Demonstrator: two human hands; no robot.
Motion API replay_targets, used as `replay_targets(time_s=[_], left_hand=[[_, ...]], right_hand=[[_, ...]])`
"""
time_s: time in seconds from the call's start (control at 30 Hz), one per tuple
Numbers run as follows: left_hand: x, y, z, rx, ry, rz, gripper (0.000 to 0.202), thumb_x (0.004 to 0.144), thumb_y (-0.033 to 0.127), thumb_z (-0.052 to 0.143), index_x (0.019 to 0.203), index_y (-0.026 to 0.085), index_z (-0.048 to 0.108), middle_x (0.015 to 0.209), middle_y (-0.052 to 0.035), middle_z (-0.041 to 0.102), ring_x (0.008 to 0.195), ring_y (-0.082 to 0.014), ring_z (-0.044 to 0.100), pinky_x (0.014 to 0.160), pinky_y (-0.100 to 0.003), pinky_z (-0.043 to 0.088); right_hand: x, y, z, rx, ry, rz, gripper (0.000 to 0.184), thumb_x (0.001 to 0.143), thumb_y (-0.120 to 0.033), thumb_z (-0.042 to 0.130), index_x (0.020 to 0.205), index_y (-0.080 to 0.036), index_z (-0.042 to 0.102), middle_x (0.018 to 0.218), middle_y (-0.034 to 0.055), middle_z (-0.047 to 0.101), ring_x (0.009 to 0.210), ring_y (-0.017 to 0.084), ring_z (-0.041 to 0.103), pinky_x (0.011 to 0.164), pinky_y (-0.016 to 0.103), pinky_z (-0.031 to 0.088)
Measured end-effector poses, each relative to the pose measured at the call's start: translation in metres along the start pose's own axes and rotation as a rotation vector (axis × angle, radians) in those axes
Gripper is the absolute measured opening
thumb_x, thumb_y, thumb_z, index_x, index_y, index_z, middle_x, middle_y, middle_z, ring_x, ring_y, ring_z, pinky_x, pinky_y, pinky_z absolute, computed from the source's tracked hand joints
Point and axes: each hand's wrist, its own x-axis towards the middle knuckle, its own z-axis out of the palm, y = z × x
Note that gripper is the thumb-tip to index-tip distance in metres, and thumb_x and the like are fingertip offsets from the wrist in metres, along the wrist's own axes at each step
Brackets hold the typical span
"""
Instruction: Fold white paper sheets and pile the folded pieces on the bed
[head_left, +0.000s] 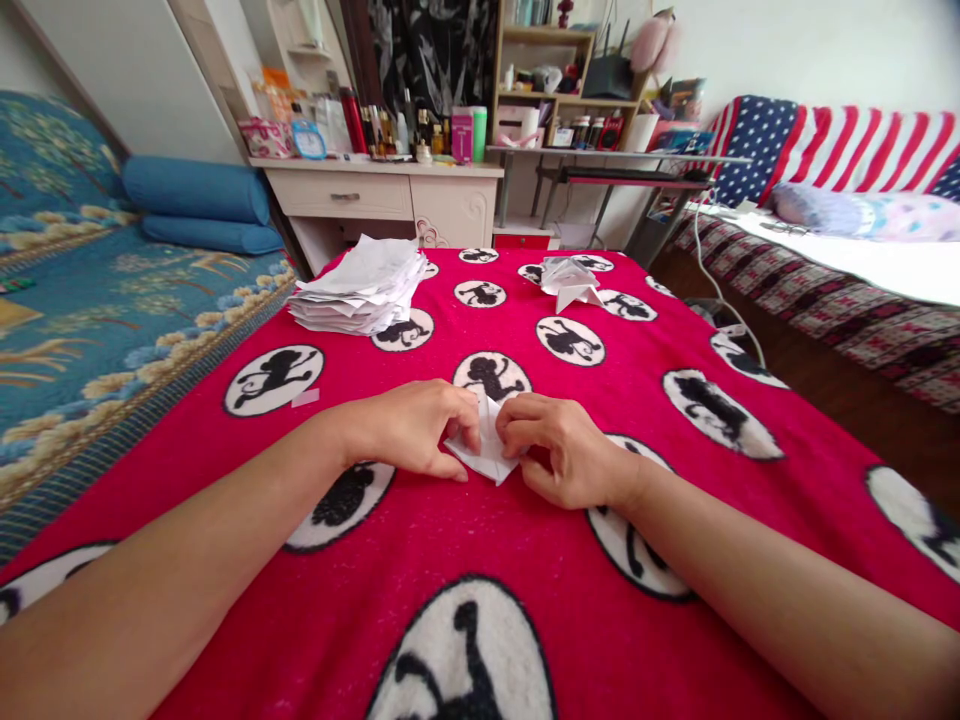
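Note:
A small folded piece of white paper (pixel 486 455) lies on the red cloth between my two hands, one corner pointing toward me. My left hand (pixel 420 425) rests on its left side, fingers curled down with the thumb near the lower left edge. On the right edge, the bent fingers of my right hand (pixel 559 447) press and pinch the paper. A thin crease line shows on its surface. The far part of the paper is partly hidden by my fingers.
A thick stack of white paper sheets (pixel 364 285) sits at the far left of the red cloth (pixel 480 540). Folded white paper pieces (pixel 570 280) lie at the far right. A small paper scrap (pixel 306 397) is left of my hands. Beyond stands a white dresser (pixel 375 200).

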Motion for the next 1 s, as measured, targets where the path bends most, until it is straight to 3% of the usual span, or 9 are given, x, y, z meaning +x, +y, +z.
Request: replay_targets(time_s=[0.23, 0.3, 0.4, 0.5, 0.6, 0.73, 0.87, 0.93, 1.0], left_hand=[[0.003, 0.012, 0.002, 0.175, 0.030, -0.003, 0.020, 0.071, 0.023, 0.074, 0.090, 0.020, 0.068, 0.094, -0.0021, 0.064, 0.086, -0.0150, 0.059, 0.075, -0.023, 0.042], [0.003, 0.011, 0.002, 0.168, 0.032, 0.021, 0.019, 0.073, 0.022, 0.072, 0.091, 0.020, 0.067, 0.092, -0.0022, 0.064, 0.085, -0.0147, 0.059, 0.075, -0.022, 0.042], [0.002, 0.010, 0.001, 0.149, 0.070, 0.060, 0.016, 0.074, 0.020, 0.068, 0.090, 0.018, 0.068, 0.087, -0.0031, 0.065, 0.081, -0.0144, 0.059, 0.073, -0.022, 0.043], [0.002, 0.007, 0.002, 0.136, 0.128, 0.075, 0.013, 0.074, 0.016, 0.064, 0.087, 0.017, 0.068, 0.083, -0.0034, 0.066, 0.075, -0.0138, 0.060, 0.069, -0.022, 0.043], [0.005, 0.002, 0.009, 0.108, 0.259, 0.062, 0.013, 0.077, 0.015, 0.060, 0.086, 0.016, 0.069, 0.079, -0.0032, 0.068, 0.071, -0.0131, 0.061, 0.068, -0.021, 0.043], [0.014, -0.004, 0.024, -0.057, 0.525, -0.007, 0.011, 0.080, 0.020, 0.062, 0.087, 0.016, 0.070, 0.079, -0.0025, 0.071, 0.069, -0.0120, 0.063, 0.065, -0.020, 0.045], [0.019, -0.001, 0.034, -0.165, 0.698, -0.085, 0.014, 0.079, 0.028, 0.066, 0.084, 0.015, 0.071, 0.076, -0.0014, 0.072, 0.063, -0.0105, 0.062, 0.058, -0.018, 0.044], [0.020, 0.002, 0.036, -0.159, 0.745, -0.088, 0.014, 0.079, 0.028, 0.067, 0.084, 0.016, 0.071, 0.075, -0.0011, 0.072, 0.062, -0.0099, 0.061, 0.057, -0.018, 0.043], [0.020, 0.005, 0.037, -0.149, 0.780, -0.075, 0.014, 0.080, 0.028, 0.067, 0.084, 0.016, 0.071, 0.076, -0.0015, 0.073, 0.062, -0.0100, 0.061, 0.058, -0.018, 0.043]], right_hand=[[0.001, 0.003, -0.001, 0.109, -0.002, 0.054, 0.016, 0.065, -0.006, 0.056, 0.077, -0.016, 0.060, 0.087, 0.0054, 0.062, 0.083, 0.017, 0.057, 0.076, 0.028, 0.044], [0.001, 0.003, -0.003, 0.117, -0.033, 0.048, 0.015, 0.069, -0.016, 0.065, 0.083, -0.016, 0.062, 0.091, 0.0057, 0.062, 0.084, 0.018, 0.057, 0.078, 0.029, 0.044], [0.001, 0.003, -0.003, 0.110, -0.055, 0.052, 0.030, 0.068, -0.031, 0.075, 0.091, -0.017, 0.062, 0.095, 0.0058, 0.062, 0.086, 0.018, 0.056, 0.079, 0.029, 0.044], [0.000, 0.004, -0.001, 0.128, -0.002, 0.106, 0.025, 0.071, -0.026, 0.073, 0.092, -0.017, 0.062, 0.091, 0.0040, 0.061, 0.079, 0.015, 0.055, 0.071, 0.025, 0.043], [0.001, 0.006, 0.001, 0.213, 0.099, 0.210, 0.014, 0.080, -0.026, 0.064, 0.090, -0.015, 0.062, 0.079, 0.0012, 0.060, 0.068, 0.011, 0.051, 0.061, 0.022, 0.040], [0.002, 0.009, 0.002, 0.328, 0.212, 0.338, 0.022, 0.086, -0.035, 0.060, 0.084, -0.014, 0.064, 0.072, -0.0007, 0.059, 0.062, 0.009, 0.048, 0.055, 0.021, 0.037], [0.002, 0.010, 0.003, 0.330, 0.260, 0.411, 0.024, 0.085, -0.037, 0.061, 0.078, -0.014, 0.064, 0.063, -0.0026, 0.054, 0.054, 0.008, 0.043, 0.049, 0.021, 0.032], [0.002, 0.008, 0.004, 0.317, 0.313, 0.396, 0.020, 0.083, -0.035, 0.064, 0.081, -0.015, 0.063, 0.067, -0.0016, 0.056, 0.057, 0.009, 0.047, 0.050, 0.021, 0.035], [0.003, 0.005, 0.003, 0.290, 0.442, 0.313, 0.019, 0.080, -0.032, 0.067, 0.090, -0.017, 0.060, 0.083, 0.0025, 0.061, 0.073, 0.013, 0.056, 0.056, 0.022, 0.043]])
